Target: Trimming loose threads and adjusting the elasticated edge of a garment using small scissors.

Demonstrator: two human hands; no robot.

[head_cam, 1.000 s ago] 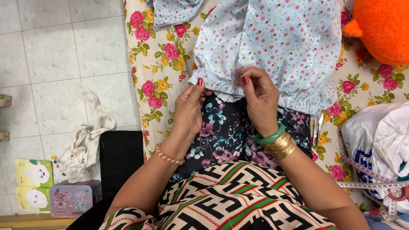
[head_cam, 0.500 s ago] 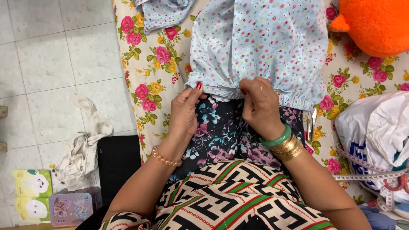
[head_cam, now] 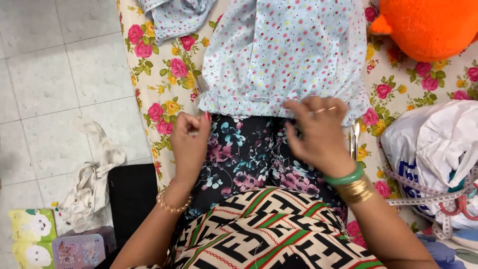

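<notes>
A light blue garment (head_cam: pixel 284 55) with small red flowers lies spread on the flowered sheet (head_cam: pixel 164 74), its gathered waistband (head_cam: pixel 249 105) toward me. My right hand (head_cam: pixel 316 132) lies flat on the waistband's right part with fingers spread, holding nothing. My left hand (head_cam: pixel 191 142) is curled just below the waistband's left corner, fingertips pinched together; anything between them is too small to see. Both hands rest over the dark floral fabric (head_cam: pixel 249 154) on my lap.
Small metal snips (head_cam: pixel 354 139) lie right of my right hand. An orange plush toy (head_cam: pixel 428 27) sits top right, with a white plastic bag (head_cam: pixel 433 144) and measuring tape (head_cam: pixel 423 199) below it. On the floor at left are a crumpled rag (head_cam: pixel 94 174), booklets (head_cam: pixel 30 234) and a tin box (head_cam: pixel 82 249).
Both hands let go of the bunched waistband, which now lies flat and wider. My left hand drew back toward me and curled; my right hand opened and flattened on the hem.
</notes>
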